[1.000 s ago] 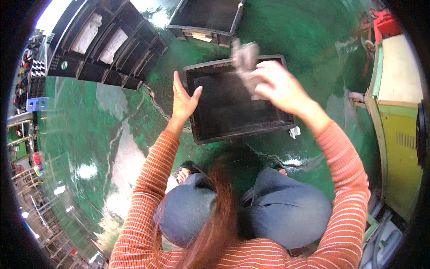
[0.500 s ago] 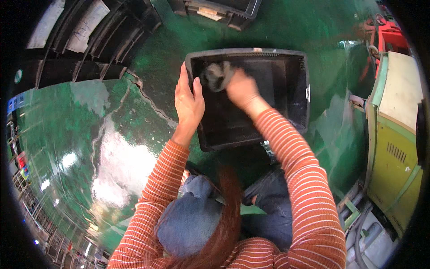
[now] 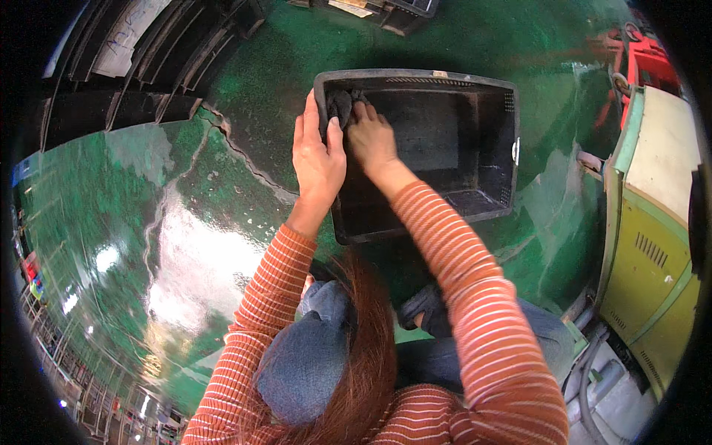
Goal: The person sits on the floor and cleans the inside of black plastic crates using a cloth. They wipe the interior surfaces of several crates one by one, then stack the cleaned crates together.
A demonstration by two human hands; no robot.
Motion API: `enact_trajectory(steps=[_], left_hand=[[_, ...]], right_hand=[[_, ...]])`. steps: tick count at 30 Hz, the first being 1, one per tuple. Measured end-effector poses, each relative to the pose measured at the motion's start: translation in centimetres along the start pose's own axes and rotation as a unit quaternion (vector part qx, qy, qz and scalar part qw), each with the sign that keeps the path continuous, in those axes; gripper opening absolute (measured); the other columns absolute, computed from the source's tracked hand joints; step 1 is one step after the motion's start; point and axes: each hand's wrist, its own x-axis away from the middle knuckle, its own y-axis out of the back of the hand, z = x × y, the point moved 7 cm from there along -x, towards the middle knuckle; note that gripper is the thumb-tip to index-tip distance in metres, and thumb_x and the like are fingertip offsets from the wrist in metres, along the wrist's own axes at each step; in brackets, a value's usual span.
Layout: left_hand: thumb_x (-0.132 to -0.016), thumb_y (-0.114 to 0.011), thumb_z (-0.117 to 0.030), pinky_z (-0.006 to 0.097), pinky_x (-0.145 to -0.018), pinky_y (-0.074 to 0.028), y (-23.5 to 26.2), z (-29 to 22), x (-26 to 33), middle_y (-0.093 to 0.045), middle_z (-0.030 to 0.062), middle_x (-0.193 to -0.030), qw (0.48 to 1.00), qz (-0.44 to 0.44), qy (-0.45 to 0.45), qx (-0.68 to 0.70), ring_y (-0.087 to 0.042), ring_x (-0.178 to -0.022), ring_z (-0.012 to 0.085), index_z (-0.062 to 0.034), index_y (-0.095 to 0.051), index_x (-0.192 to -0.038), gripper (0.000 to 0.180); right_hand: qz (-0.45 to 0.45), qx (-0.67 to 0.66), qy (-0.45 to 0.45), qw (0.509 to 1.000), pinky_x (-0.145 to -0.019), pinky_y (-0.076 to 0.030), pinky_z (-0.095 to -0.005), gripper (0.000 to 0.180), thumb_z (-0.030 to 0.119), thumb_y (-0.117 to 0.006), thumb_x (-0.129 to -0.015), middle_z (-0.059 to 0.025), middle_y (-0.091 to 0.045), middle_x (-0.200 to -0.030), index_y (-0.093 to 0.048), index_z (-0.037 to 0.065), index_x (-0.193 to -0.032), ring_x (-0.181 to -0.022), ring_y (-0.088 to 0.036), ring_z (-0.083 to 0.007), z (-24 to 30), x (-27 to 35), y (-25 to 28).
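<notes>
1. While I watch, my left hand (image 3: 317, 159) lies flat, fingers together, against the near left wall of the black rectangular plastic crate (image 3: 475, 211).
2. Beyond it, my right hand (image 3: 371, 137) presses a dark grey crumpled cloth (image 3: 341, 104) into the crate's far left inner corner, on the glossy green floor (image 3: 148, 208).

Bright overhead light glares white off the wet green floor (image 3: 185, 259); the black crate's (image 3: 445, 81) inside sits in deep shadow, and fisheye bending darkens every edge.

This is a factory or workshop floor. Glossy green painted concrete (image 3: 185, 245), stacked black plastic crates (image 3: 141, 67) and a yellow-green machine cabinet (image 3: 653, 252) show it.
</notes>
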Motion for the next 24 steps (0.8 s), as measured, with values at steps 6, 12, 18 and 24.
enact_trajectory(steps=[6,12,18,24], left_hand=[[-0.086,-0.052,-0.011,0.037,-0.089,-0.043,0.1,-0.2,0.1,-0.055,0.0221,-0.115,0.999,0.005,0.030,0.008,-0.056,-0.103,0.0320,0.0013,-0.042,-0.129,0.045],[-0.086,-0.053,-0.011,0.038,-0.084,-0.044,-0.7,-0.7,0.8,-0.056,0.0224,-0.106,0.999,0.023,0.029,-0.002,-0.058,-0.096,0.0325,0.0026,-0.041,-0.129,0.046],[-0.086,-0.052,-0.011,0.044,-0.077,-0.047,-0.7,-0.7,0.5,-0.055,0.0227,-0.103,0.999,-0.010,-0.038,-0.023,-0.057,-0.089,0.0396,-0.0019,-0.040,-0.129,0.046],[-0.087,-0.052,-0.015,0.038,-0.086,-0.043,-1.0,-1.1,0.5,-0.056,0.0216,-0.109,0.999,0.018,0.029,0.001,-0.057,-0.099,0.0333,-0.0014,-0.040,-0.131,0.047]], right_hand=[[0.031,0.164,-0.146,0.975,-0.068,-0.053,-0.0375,0.019,0.013,-0.048,-0.085,-0.0109,-0.057,-0.100,-0.060,0.006,-0.097,-0.084,-0.061,-0.0261,-18.7,3.3,5.5],[-0.068,-0.131,-0.365,0.919,-0.080,-0.046,-0.0395,0.017,0.016,-0.048,-0.081,-0.0158,-0.053,-0.111,-0.054,0.001,-0.089,-0.100,-0.053,-0.0303,-15.4,3.4,2.7],[0.016,0.007,0.030,0.999,-0.083,-0.045,-0.0426,0.020,0.021,-0.053,-0.076,-0.0125,-0.051,-0.112,-0.066,0.005,-0.074,-0.104,-0.048,-0.0316,-0.9,0.8,-0.4],[0.068,0.226,-0.107,0.966,-0.071,-0.051,-0.0413,0.023,0.015,-0.053,-0.077,-0.0093,-0.058,-0.100,-0.066,0.005,-0.092,-0.091,-0.057,-0.0278,-17.8,5.6,5.0]])
